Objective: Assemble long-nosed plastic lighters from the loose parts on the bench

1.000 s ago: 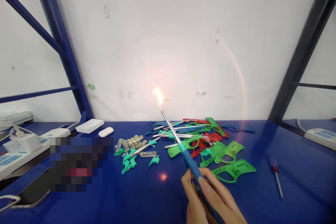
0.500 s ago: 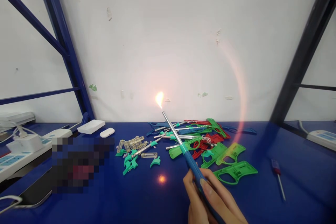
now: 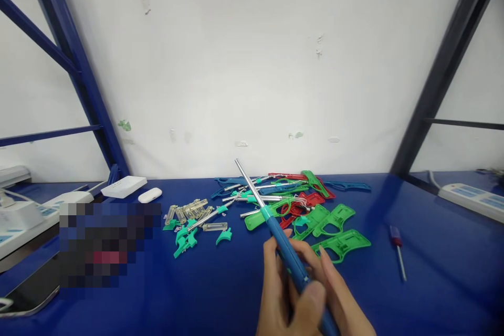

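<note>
My right hand [image 3: 338, 299] is closed round the blue handle of a long-nosed lighter [image 3: 285, 249], low in the middle of the view. The thumb lies on top of the handle and the fingers wrap beneath it. The lighter's metal tube [image 3: 250, 186] points up and to the left over a heap of lighter parts, and no flame shows at its tip. In that heap, just beyond my hand, lie green shell halves [image 3: 340, 244] and red shells [image 3: 311, 199]. I cannot make out my left hand.
Teal triggers [image 3: 185, 239] and clear tubes [image 3: 189, 211] lie left of the heap on the blue bench [image 3: 441, 283]. A red-handled screwdriver [image 3: 397, 249] lies to the right. White boxes [image 3: 124, 186], power strips [image 3: 470, 197] and a phone [image 3: 27, 294] line the sides. Rack posts [image 3: 437, 89] flank the wall.
The flame at the tube's tip, burning half a second ago, has gone out. My hand has slid further up the handle, and the view has shifted slightly.
</note>
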A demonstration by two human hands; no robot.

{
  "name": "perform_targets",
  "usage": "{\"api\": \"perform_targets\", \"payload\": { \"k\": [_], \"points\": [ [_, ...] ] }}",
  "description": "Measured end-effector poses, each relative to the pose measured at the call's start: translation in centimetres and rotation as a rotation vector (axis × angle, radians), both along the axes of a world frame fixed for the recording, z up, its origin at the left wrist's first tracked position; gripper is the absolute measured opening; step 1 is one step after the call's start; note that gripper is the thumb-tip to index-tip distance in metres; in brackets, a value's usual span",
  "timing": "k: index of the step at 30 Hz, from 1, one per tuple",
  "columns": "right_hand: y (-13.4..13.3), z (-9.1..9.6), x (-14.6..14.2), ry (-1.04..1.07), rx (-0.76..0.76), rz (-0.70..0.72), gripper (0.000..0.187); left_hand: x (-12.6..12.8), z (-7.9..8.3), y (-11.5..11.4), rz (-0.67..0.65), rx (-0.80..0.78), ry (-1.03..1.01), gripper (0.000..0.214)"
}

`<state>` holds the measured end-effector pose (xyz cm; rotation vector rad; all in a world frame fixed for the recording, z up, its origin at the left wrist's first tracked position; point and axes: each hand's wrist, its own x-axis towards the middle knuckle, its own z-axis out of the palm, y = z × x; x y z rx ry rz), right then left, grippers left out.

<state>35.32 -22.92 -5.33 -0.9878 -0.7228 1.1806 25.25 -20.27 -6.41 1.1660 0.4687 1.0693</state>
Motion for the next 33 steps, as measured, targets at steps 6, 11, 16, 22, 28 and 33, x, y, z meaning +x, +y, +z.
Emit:
{"api": "perform_targets", "payload": {
  "k": [6,11,16,22,28,33],
  "points": [
    [-0.3,-0.5,-0.3,0.005,-0.059,-0.022,0.068,-0.9,-0.1,1.8,0.010,-0.006,-0.010,0.054],
    [-0.1,-1.3,0.1,-0.151,-0.004,-0.011,0.061,-1.1,0.0,2.0,-0.015,0.044,0.019,0.060],
    [0.4,-1.7,0.6,-0.200,0.076,-0.010,0.064,-1.7,0.8,2.2,-0.073,0.092,0.056,0.058],
    [0.1,-1.8,-0.1,-0.138,0.094,-0.003,0.062,-2.6,3.1,3.1,-0.071,0.087,0.187,0.042],
    [-0.2,-2.4,1.4,-0.920,0.427,-0.242,0.044,-2.3,3.7,3.3,0.028,0.043,0.134,0.041],
    [-0.3,-2.9,1.8,-1.043,0.579,-0.368,0.050,-2.2,4.1,3.1,0.037,0.051,0.179,0.047]
  ]
}}
